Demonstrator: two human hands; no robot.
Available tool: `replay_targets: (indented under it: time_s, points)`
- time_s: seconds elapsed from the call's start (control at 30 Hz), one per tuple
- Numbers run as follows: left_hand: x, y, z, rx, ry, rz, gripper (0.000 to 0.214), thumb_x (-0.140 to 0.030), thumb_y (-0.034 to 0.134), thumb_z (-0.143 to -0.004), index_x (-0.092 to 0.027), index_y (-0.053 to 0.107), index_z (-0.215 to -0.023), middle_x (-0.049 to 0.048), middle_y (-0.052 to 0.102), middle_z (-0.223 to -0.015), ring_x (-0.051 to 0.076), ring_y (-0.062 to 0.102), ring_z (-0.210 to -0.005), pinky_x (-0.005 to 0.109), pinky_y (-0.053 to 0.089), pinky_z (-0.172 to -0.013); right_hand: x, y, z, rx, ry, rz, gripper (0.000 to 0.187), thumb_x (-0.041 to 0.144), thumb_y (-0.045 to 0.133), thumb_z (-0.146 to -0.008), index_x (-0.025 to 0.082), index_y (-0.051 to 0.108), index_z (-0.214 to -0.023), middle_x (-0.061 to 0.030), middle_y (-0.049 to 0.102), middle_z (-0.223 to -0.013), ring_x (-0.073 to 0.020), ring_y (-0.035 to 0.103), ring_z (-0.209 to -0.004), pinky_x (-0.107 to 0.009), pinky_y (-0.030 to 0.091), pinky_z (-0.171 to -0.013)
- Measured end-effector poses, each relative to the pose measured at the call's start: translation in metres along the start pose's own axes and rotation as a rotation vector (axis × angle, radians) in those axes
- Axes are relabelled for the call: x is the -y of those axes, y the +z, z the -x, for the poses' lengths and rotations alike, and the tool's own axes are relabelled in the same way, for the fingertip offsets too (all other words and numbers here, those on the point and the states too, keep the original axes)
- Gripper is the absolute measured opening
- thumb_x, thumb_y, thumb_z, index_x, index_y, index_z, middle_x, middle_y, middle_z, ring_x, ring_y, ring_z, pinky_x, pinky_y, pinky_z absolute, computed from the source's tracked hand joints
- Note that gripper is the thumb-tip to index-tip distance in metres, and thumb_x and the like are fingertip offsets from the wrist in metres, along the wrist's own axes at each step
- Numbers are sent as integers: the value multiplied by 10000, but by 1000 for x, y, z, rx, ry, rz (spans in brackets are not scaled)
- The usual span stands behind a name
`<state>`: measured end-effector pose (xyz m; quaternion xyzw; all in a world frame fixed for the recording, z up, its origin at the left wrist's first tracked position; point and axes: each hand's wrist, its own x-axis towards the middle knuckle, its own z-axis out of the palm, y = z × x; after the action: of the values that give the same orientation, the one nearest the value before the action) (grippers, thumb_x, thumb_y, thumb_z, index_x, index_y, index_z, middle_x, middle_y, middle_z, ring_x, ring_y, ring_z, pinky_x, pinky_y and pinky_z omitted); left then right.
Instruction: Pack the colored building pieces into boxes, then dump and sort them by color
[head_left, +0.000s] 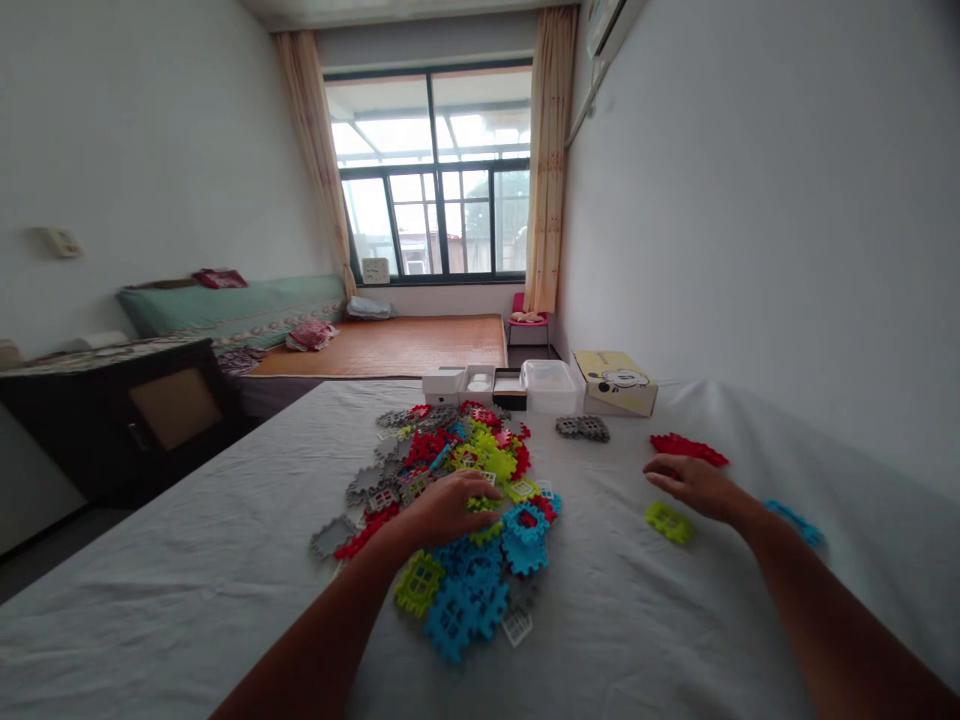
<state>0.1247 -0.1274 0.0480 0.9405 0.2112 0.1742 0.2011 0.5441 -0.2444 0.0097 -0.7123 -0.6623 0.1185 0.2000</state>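
Note:
A heap of interlocking plastic tiles in red, grey, green and blue lies on a white sheet. My left hand rests on the heap's middle, fingers curled over a green tile. My right hand lies flat on the sheet, fingers stretched toward the left, holding nothing. It sits between a red tile stack behind it and a single green tile in front. A blue tile shows beyond my right forearm. A small grey tile group lies apart, further back.
Small white boxes, a clear plastic tub and a yellow carton line the far edge. A white wall runs close on the right. A dark cabinet stands left, with a bed platform and window beyond.

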Motion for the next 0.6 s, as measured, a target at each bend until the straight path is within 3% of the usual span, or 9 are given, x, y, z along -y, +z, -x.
replay_targets:
  time_s: [0.1, 0.27, 0.43, 0.53, 0.6]
  points:
    - [-7, -4, 4, 117, 15, -118, 334, -437, 709, -709, -251, 686, -986, 26, 667, -984, 205, 604, -942, 260, 459, -814, 11, 4, -2, -27, -33, 21, 368, 482, 465, -817, 213, 680, -946, -73, 717, -935, -217, 649, -798, -305, 474, -727]
    - [-12, -7, 6, 147, -9, -243, 245, -238, 663, -716, -269, 684, -958, -18, 702, -852, 174, 625, -832, 230, 452, -746, 30, 15, -3, 22, -125, -4, 352, 465, 460, -833, 213, 685, -933, -61, 725, -883, -203, 654, -757, -295, 472, -706]
    - [-16, -7, 1, -90, -53, -247, 275, -173, 567, -764, -258, 691, -995, 5, 710, -900, 183, 628, -875, 263, 463, -789, 62, 16, -3, -56, -166, -53, 343, 462, 459, -855, 211, 678, -937, -57, 711, -843, -175, 631, -692, -285, 468, -676]
    - [-24, 0, -4, -225, -54, -82, 256, -179, 541, -801, -231, 694, -999, 17, 712, -904, 156, 633, -826, 241, 479, -756, 97, 16, 3, -104, -185, -190, 357, 477, 471, -860, 211, 654, -1013, -43, 687, -822, -142, 598, -637, -261, 472, -633]
    - [-33, 9, -8, -253, -33, 57, 250, -197, 543, -816, -219, 691, -1017, 24, 713, -925, 136, 635, -782, 214, 488, -702, 122, 19, 9, -65, -237, -292, 371, 486, 508, -847, 227, 624, -1087, -24, 669, -809, -124, 579, -615, -243, 472, -605]
